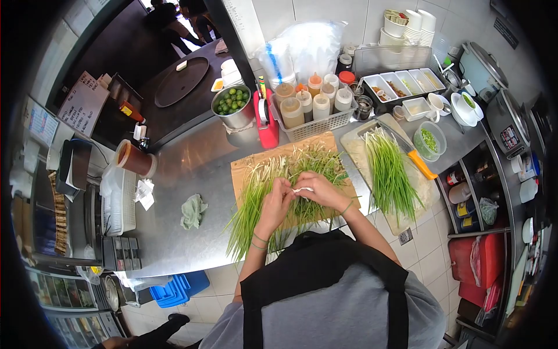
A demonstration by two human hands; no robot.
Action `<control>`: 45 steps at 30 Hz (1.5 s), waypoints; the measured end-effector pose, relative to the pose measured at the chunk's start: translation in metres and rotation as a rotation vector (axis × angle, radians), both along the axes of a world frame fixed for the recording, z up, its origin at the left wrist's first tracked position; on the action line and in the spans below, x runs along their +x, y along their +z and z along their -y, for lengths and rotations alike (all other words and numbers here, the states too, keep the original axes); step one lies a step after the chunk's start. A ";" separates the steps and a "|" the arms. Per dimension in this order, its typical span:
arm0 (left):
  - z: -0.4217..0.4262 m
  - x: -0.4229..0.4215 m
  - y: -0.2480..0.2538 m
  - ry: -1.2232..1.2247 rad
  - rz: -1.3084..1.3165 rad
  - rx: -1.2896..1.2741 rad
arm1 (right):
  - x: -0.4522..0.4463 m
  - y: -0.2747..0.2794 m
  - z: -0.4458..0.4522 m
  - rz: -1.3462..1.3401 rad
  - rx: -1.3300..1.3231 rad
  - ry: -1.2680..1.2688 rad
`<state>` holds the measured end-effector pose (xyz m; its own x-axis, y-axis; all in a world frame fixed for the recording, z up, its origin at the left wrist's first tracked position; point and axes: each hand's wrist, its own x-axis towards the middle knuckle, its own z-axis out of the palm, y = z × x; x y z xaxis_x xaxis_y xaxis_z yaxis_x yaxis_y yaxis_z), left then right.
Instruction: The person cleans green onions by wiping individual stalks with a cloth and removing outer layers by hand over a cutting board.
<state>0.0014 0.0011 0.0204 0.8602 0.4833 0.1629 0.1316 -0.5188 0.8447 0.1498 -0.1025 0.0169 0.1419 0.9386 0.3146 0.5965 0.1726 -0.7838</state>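
Note:
My left hand [276, 202] and my right hand [321, 191] meet over a brown sheet [237, 173] strewn with long green onions [251, 210]. My right fingers are curled on a small, twisted white piece [302, 189], whose kind I cannot make out. The left fingertips are pinched together close beside its end; what they hold is hidden. Thinner, tangled greens [317, 161] lie behind and beneath my right hand. On the right, a trimmed bunch of green onions [388, 168] rests on a pale cutting board [356, 142], beside an orange-handled knife [419, 163].
Chopped greens fill a clear tub [430, 141]. Behind stand a basket of sauce bottles [317, 129], a pot of limes [233, 109] and a red tape dispenser [267, 125]. A crumpled green cloth [193, 211] lies left on the steel counter [168, 238]. Another person's leg [157, 334] shows lower left.

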 end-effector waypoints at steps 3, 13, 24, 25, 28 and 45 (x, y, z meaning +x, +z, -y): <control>-0.002 -0.005 0.008 -0.046 -0.069 -0.020 | 0.005 0.006 0.000 0.126 -0.018 -0.008; -0.033 -0.011 0.026 0.086 0.266 -0.737 | 0.019 0.008 0.003 -0.768 -0.130 -0.240; -0.026 0.013 0.011 0.164 0.486 -1.062 | -0.023 0.005 -0.026 -0.782 -0.111 -0.018; -0.027 0.011 0.016 0.172 0.531 -1.087 | -0.020 0.011 -0.023 -0.730 -0.115 -0.015; -0.033 0.006 0.036 0.258 0.683 -1.187 | -0.017 0.019 -0.013 -0.582 -0.104 0.014; -0.040 -0.002 0.052 0.302 1.039 -1.341 | -0.012 0.029 0.014 -0.676 0.156 -0.363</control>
<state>-0.0005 0.0410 0.0727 0.5241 0.8486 -0.0717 -0.7551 0.5020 0.4217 0.1378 -0.1168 0.0462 0.6394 0.7487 0.1749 0.0386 0.1960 -0.9798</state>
